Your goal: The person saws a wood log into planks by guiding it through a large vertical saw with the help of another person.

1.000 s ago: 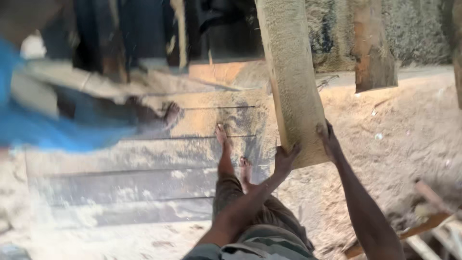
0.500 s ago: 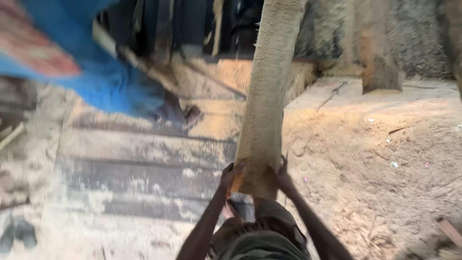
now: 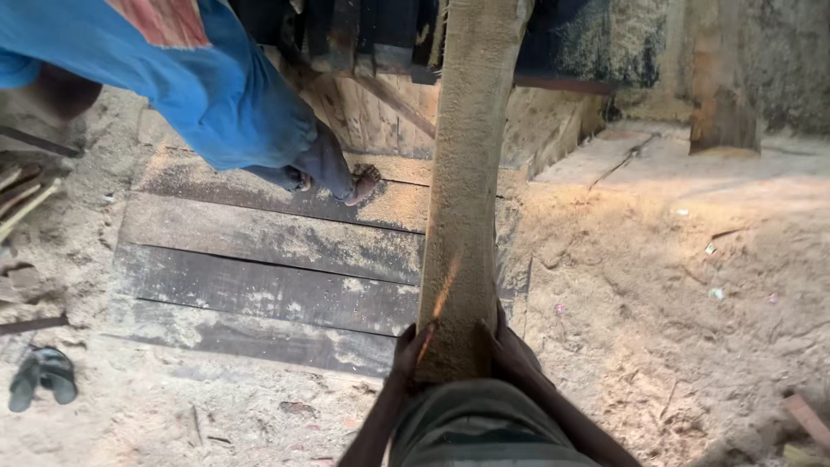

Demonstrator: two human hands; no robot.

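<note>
A long sawdust-covered wooden plank [image 3: 467, 182] runs from my waist up to the top of the view. My left hand [image 3: 409, 353] grips its near end on the left side, fingers pressed to the edge. Against the right side of that same end my right hand [image 3: 510, 350] is clamped. Both forearms come up from the bottom of the frame beside my grey-green clothing. The plank's far end is out of view behind dark timber at the top.
Another person in blue [image 3: 199, 78] stands barefoot on a dark plank platform [image 3: 259, 259] at upper left. A pair of sandals [image 3: 41, 376] lies at lower left. Sawdust ground [image 3: 674, 294] spreads to the right. A wooden post [image 3: 722, 86] stands at upper right.
My hands have slid from the plank's side to its near end, now gripping it from both sides. The plank has swung more upright in view. The person in blue moved nearer.
</note>
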